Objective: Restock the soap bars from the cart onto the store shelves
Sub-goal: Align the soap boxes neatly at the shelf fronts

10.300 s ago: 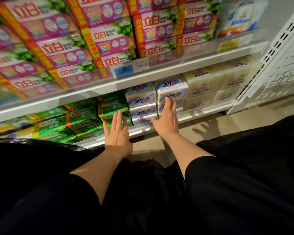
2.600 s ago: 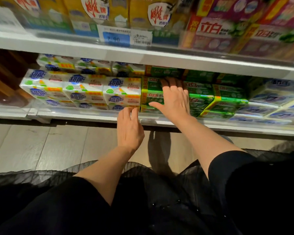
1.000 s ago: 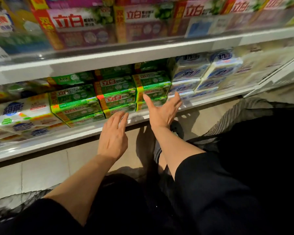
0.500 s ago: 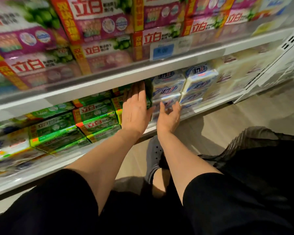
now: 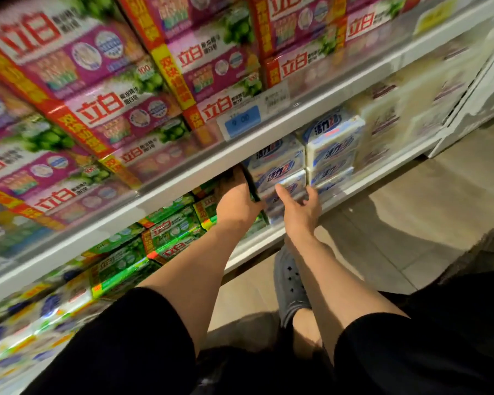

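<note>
Your left hand (image 5: 238,198) reaches into the bottom shelf (image 5: 271,238), between the stacked soap boxes (image 5: 171,235) on its left and the wrapped soap packs (image 5: 303,163) on its right; your right hand (image 5: 300,208) sits just right of it, in front of those packs; further right on the same shelf stand more stacked bars (image 5: 397,121); on the upper shelf (image 5: 311,109) rows of boxes (image 5: 143,89) are piled; a price tag (image 5: 242,121) hangs on its front edge; your shoe (image 5: 291,283) rests on the floor (image 5: 428,220) below your right forearm.

Single head-worn wide-angle view, close, looking forward and down; tilted shelves (image 5: 268,138) fill the upper frame; floor (image 5: 411,223) lower right.
</note>
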Demonstrator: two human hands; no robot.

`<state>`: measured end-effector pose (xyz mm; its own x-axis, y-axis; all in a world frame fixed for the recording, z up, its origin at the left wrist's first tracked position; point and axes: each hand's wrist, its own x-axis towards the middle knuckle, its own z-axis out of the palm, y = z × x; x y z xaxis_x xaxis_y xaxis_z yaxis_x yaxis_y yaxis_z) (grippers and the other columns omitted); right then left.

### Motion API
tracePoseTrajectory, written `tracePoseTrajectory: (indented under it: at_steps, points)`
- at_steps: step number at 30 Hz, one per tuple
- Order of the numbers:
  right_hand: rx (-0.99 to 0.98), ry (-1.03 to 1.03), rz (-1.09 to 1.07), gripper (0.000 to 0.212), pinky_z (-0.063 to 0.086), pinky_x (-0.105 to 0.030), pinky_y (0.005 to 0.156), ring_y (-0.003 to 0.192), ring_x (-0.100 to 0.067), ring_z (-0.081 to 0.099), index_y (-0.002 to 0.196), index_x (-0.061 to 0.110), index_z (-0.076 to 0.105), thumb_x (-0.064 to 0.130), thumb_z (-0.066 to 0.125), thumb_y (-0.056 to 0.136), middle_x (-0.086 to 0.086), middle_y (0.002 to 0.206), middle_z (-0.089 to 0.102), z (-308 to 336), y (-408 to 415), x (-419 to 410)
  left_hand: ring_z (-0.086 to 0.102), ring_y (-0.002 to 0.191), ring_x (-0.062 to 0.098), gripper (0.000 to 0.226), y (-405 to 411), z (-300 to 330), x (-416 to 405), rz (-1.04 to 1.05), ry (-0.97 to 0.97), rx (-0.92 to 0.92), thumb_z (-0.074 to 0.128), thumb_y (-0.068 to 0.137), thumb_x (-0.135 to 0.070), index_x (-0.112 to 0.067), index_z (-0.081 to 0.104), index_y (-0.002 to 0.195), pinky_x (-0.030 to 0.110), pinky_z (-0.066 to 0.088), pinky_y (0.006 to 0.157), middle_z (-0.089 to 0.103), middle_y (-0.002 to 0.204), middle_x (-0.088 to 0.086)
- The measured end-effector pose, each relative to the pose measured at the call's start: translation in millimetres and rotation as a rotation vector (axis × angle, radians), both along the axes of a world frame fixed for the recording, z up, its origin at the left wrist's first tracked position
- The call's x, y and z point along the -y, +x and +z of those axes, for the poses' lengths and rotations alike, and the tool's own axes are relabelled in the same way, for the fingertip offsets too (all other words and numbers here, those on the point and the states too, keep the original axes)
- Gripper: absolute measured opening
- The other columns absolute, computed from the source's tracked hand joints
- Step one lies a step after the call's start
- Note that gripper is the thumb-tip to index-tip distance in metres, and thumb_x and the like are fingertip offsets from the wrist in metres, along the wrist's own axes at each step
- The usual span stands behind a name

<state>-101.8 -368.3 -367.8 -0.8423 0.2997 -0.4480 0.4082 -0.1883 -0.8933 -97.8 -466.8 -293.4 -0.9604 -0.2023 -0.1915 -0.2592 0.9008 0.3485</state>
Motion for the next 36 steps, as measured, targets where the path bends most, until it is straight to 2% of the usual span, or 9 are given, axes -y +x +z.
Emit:
tracePoseTrajectory:
  at_steps: [4, 9, 13, 19, 24, 26, 30, 33, 36]
  points:
    - [-0.018, -0.038, -0.011, 0.079, 0.040, -0.035, 0.102, 0.131, -0.023, 0.040, 0.145, 0.026, 0.036, 0.046, 0.074, 0.078, -0.008, 0.148, 0.030, -2.7, 3.7, -1.4, 0.060, 0.101, 0.028, 0.044, -2.1, 0.2, -2.8, 0.050, 0.012, 0.037, 0.068, 0.087, -0.039, -0.007, 0.057, 0.115, 0.029, 0.038, 0.071, 0.064, 0.110, 0.010]
    - [-0.052, -0.109, -0.012, 0.076, 0.040, -0.024, 0.082, 0.117, -0.017, 0.048, 0.142, 0.025, 0.041, 0.041, 0.077, 0.077, -0.007, 0.140, 0.041, -6.2, 6.6, -7.4, 0.047, 0.072, 0.019, 0.045, -5.1, 0.6, -0.7, 0.128, 0.057, 0.120, 0.070, 0.084, -0.042, -0.012, 0.041, 0.066, 0.027, 0.031, 0.052, 0.044, 0.065, -0.001]
    - [-0.063, -0.128, -0.014, 0.075, 0.039, -0.020, 0.079, 0.119, -0.015, 0.047, 0.143, 0.023, 0.040, 0.037, 0.076, 0.079, -0.008, 0.141, 0.041, -6.5, 7.7, -7.9, 0.049, 0.080, 0.017, 0.050, -4.0, -3.0, -0.1, 0.112, 0.074, 0.086, 0.072, 0.081, -0.046, -0.008, 0.054, 0.109, 0.030, 0.039, 0.067, 0.056, 0.092, 0.005]
    - [-0.056, -0.121, -0.014, 0.076, 0.039, -0.026, 0.083, 0.121, -0.019, 0.047, 0.143, 0.024, 0.038, 0.039, 0.075, 0.079, -0.007, 0.138, 0.042, -6.5, 8.1, -7.4, 0.058, 0.098, 0.025, 0.068, 0.4, 2.3, -3.1, 0.109, 0.043, 0.064, 0.070, 0.082, -0.047, -0.005, 0.046, 0.129, 0.030, 0.040, 0.071, 0.060, 0.107, 0.008]
    - [-0.053, -0.088, -0.168, 0.075, 0.042, -0.022, 0.078, 0.100, -0.011, 0.056, 0.144, 0.021, 0.038, 0.039, 0.074, 0.080, -0.008, 0.132, 0.049, -8.7, 9.1, -6.7, 0.061, 0.090, 0.022, 0.060, 7.1, -1.2, -4.9, 0.062, -0.091, -0.065, 0.070, 0.074, -0.063, -0.013, 0.050, 0.100, 0.030, 0.042, 0.067, 0.060, 0.091, 0.005]
    - [-0.067, -0.006, -0.273, 0.076, 0.049, -0.026, 0.083, 0.093, -0.007, 0.056, 0.145, 0.021, 0.033, 0.042, 0.071, 0.082, -0.009, 0.138, 0.043, -7.0, 4.9, -9.9, 0.061, 0.094, 0.030, 0.062, 13.7, -10.0, -6.6, 0.059, -0.155, -0.228, 0.071, 0.075, -0.058, -0.007, 0.052, 0.106, 0.035, 0.044, 0.074, 0.061, 0.094, 0.011]
    - [-0.196, 0.150, -0.357, 0.084, 0.037, -0.048, 0.109, 0.138, -0.024, 0.035, 0.150, 0.029, 0.019, 0.051, 0.064, 0.083, -0.005, 0.154, 0.024, 1.0, -10.5, -17.8, 0.053, 0.103, 0.038, 0.092, 35.0, -38.4, -15.2, -0.001, -0.139, -0.543, 0.081, 0.073, -0.034, -0.004, 0.029, 0.143, 0.045, 0.045, 0.086, 0.053, 0.120, 0.022]
    - [-0.303, 0.315, -0.333, 0.066, 0.018, -0.039, 0.118, 0.146, -0.020, 0.018, 0.152, 0.019, 0.020, 0.038, 0.050, 0.097, -0.005, 0.158, 0.021, 16.1, -26.3, -30.3, 0.041, 0.130, 0.037, 0.099, 45.6, -54.1, -24.0, -0.079, -0.117, -0.575, 0.078, 0.076, -0.025, -0.013, 0.013, 0.151, 0.052, 0.030, 0.110, 0.043, 0.142, 0.019]
    - [-0.410, 0.460, -0.241, 0.055, 0.014, -0.036, 0.119, 0.146, -0.019, 0.016, 0.152, 0.016, 0.021, 0.026, 0.041, 0.101, -0.004, 0.159, 0.019, 24.8, -37.8, -33.1, 0.028, 0.142, 0.030, 0.099, 47.3, -61.1, -29.1, -0.132, -0.127, -0.550, 0.076, 0.077, -0.022, -0.009, 0.014, 0.153, 0.052, 0.015, 0.116, 0.032, 0.154, 0.012]
